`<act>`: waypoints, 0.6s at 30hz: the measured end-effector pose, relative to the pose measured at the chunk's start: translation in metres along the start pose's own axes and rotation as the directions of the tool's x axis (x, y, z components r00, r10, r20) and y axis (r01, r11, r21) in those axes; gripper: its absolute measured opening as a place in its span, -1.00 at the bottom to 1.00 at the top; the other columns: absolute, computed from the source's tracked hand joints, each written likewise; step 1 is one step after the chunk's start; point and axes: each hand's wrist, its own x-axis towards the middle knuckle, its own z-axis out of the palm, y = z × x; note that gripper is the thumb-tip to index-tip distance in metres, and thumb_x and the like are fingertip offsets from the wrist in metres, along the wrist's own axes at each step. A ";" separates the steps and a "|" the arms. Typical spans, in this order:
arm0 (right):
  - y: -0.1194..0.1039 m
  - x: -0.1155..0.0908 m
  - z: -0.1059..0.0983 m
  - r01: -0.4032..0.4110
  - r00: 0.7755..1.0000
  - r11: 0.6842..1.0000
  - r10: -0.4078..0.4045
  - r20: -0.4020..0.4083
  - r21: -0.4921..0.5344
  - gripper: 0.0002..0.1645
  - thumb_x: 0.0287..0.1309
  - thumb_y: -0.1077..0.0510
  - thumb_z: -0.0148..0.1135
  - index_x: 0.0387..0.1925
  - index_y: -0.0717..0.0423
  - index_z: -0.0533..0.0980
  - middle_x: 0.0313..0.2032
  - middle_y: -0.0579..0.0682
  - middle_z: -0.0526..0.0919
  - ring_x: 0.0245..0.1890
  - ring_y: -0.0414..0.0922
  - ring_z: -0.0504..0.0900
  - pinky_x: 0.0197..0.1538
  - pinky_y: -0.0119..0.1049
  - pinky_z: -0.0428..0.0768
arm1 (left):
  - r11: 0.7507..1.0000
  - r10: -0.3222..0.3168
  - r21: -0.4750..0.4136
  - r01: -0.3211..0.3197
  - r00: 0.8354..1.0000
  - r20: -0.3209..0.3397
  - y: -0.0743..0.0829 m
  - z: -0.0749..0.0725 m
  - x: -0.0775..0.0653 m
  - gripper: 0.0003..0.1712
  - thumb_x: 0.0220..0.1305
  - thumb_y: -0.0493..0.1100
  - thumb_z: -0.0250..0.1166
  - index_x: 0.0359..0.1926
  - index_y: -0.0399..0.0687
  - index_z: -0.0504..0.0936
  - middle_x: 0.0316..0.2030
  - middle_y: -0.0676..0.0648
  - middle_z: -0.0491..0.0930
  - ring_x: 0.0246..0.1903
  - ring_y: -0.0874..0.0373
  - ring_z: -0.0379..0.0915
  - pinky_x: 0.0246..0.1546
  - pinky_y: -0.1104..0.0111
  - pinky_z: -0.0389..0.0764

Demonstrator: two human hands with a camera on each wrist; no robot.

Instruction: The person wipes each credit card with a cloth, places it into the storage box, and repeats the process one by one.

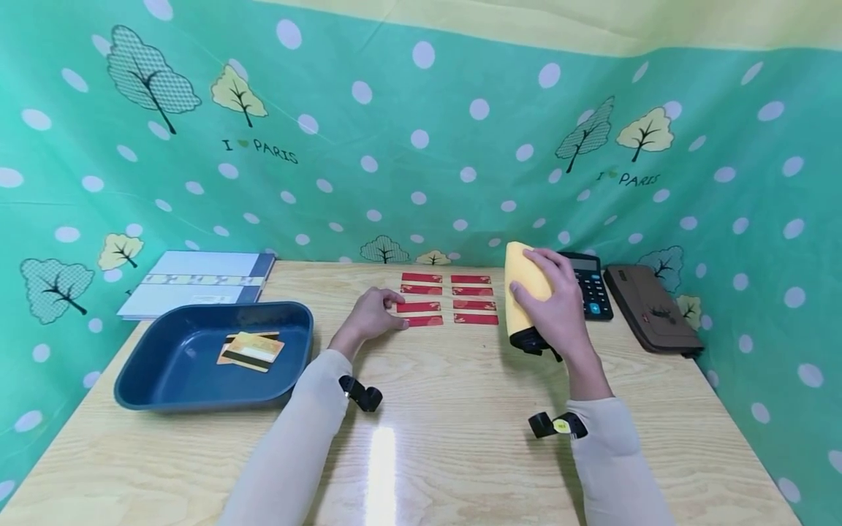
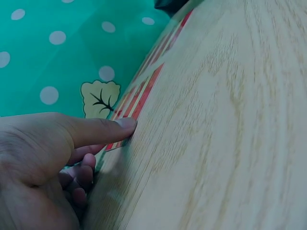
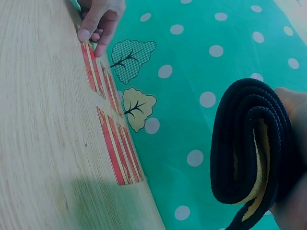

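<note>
Several narrow red paper strips with gold print lie flat in two columns toward the back of the table. My left hand (image 1: 373, 315) is at the left end of the near strips in the left column, where its thumb and a fingertip touch the front red strip (image 1: 424, 321) and the one behind it. Raised over the table to the right, my right hand (image 1: 558, 303) grips a rolled-up cloth (image 1: 517, 296), yellow outside in the head view. From the right wrist, the dark layered end of the roll shows, with yellow between its folds.
A blue basin (image 1: 177, 365) holding a few bank cards (image 1: 253, 351) stands at the left, before a pale folder-like book (image 1: 197, 281). Behind my right hand lie a black calculator (image 1: 594, 292) and a brown zip wallet (image 1: 651, 310). A green dotted curtain (image 1: 421, 175) borders the table.
</note>
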 end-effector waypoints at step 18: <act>-0.001 0.000 0.003 0.017 1.000 1.000 -0.017 0.003 0.009 -0.30 0.20 0.15 0.45 0.38 -0.04 0.51 0.41 0.12 0.37 0.22 0.09 0.41 0.02 -0.18 0.42 | 0.990 0.008 -0.142 -0.015 0.998 -0.054 0.008 0.002 -0.012 -0.53 0.22 -0.39 0.43 0.09 -0.01 0.48 -0.30 -0.04 0.44 -0.40 0.12 0.44 -0.37 0.38 0.48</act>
